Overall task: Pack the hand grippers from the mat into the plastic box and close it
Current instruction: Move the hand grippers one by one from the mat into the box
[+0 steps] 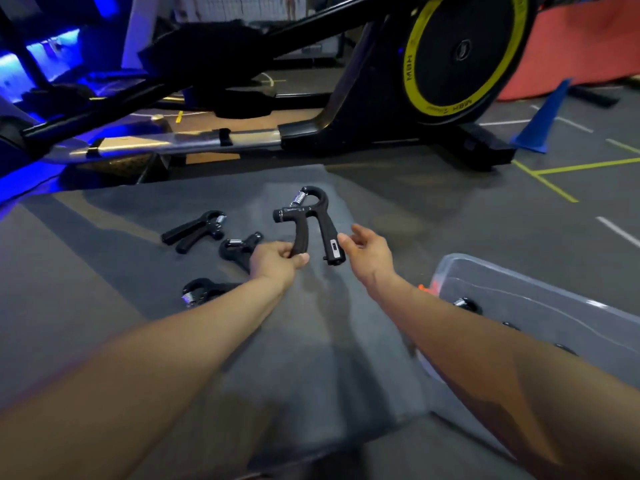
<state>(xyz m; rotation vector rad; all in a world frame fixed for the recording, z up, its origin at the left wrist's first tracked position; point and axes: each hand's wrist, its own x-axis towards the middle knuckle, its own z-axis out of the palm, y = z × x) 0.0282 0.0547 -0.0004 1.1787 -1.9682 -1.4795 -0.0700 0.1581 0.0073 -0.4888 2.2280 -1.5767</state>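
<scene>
**Gripper held up, box off to the right**

Above the mat's (194, 341) middle, we hold one hand gripper (313, 223) by its left handle, left hand (277, 263) curled round it, handles down, spring up. Our right hand (369, 252), fingers loosely spread, touches the other handle and is nearer the plastic box (540, 289) at the mat's right edge. Three more grippers (194, 232) lie left; nothing blocks the way.

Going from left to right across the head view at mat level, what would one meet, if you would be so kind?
Far-left hand gripper lying on the mat → left hand pinching one handle of the raised hand gripper → right hand, open beside its other handle → clear plastic box.
</scene>
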